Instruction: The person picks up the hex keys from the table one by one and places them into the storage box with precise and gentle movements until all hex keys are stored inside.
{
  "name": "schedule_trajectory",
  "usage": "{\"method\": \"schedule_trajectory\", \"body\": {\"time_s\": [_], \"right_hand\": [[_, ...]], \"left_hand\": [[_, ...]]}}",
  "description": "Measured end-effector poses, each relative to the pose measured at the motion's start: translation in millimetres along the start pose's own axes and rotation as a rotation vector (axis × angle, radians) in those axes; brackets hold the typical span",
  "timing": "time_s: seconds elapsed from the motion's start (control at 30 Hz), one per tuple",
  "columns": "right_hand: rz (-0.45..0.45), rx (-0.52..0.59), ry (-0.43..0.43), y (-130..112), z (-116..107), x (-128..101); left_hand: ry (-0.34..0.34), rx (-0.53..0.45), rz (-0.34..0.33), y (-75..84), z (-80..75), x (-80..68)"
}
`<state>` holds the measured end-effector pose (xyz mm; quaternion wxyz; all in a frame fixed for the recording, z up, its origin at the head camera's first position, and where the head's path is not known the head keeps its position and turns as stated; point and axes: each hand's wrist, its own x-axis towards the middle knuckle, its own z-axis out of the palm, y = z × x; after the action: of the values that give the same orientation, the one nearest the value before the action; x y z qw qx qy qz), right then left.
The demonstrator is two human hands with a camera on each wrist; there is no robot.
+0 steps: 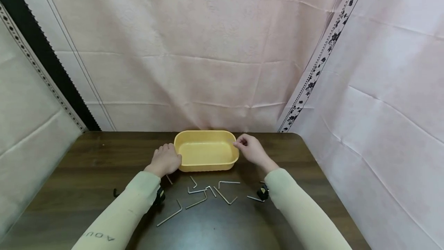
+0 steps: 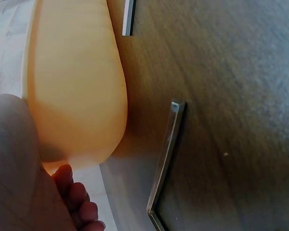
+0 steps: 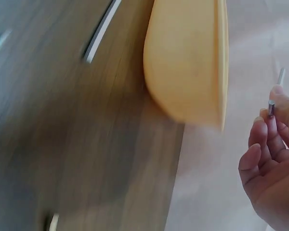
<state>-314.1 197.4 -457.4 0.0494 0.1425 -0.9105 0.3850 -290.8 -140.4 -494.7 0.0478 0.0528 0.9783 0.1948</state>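
A yellow plastic basin (image 1: 204, 167) stands near the far edge of the wooden table. My left hand (image 1: 165, 160) holds its left end, thumb on the near side and fingers reaching round behind, as the left wrist view shows. My right hand (image 1: 252, 150) is at the basin's right rim, above table height. In the right wrist view, thumb and index finger pinch a small hex key (image 3: 271, 108), partly covered by the fingers. Several other silver L-shaped hex keys (image 1: 170, 218) lie scattered on the table in front of the basin.
One hex key (image 2: 166, 156) lies close to the left forearm, and another (image 1: 255, 198) is beside the right wrist camera (image 1: 263, 193). A small black hooked thing (image 1: 115, 193) shows left of the left sleeve. Pale cloth (image 1: 208, 68) hangs behind the table (image 1: 114, 153).
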Motion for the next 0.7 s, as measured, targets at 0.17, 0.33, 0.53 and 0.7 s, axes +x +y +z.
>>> {"method": "schedule_trajectory", "body": {"time_s": [0.17, 0.33, 0.53, 0.7], "right_hand": [[-0.016, -0.061, -0.081, -18, 25, 14], [-0.010, -0.115, -0.110, -23, 42, 21], [-0.047, -0.165, -0.176, -33, 59, 30], [-0.044, -0.195, -0.249, -42, 71, 35]], "left_hand": [[-0.005, 0.006, 0.032, -1.5, -3.6, 1.7], [-0.005, 0.029, 0.093, -7.7, -8.1, 3.2], [-0.023, 0.004, 0.122, -16.1, -10.2, 9.6], [-0.051, -0.025, 0.101, -14.7, -7.2, 13.6]]}}
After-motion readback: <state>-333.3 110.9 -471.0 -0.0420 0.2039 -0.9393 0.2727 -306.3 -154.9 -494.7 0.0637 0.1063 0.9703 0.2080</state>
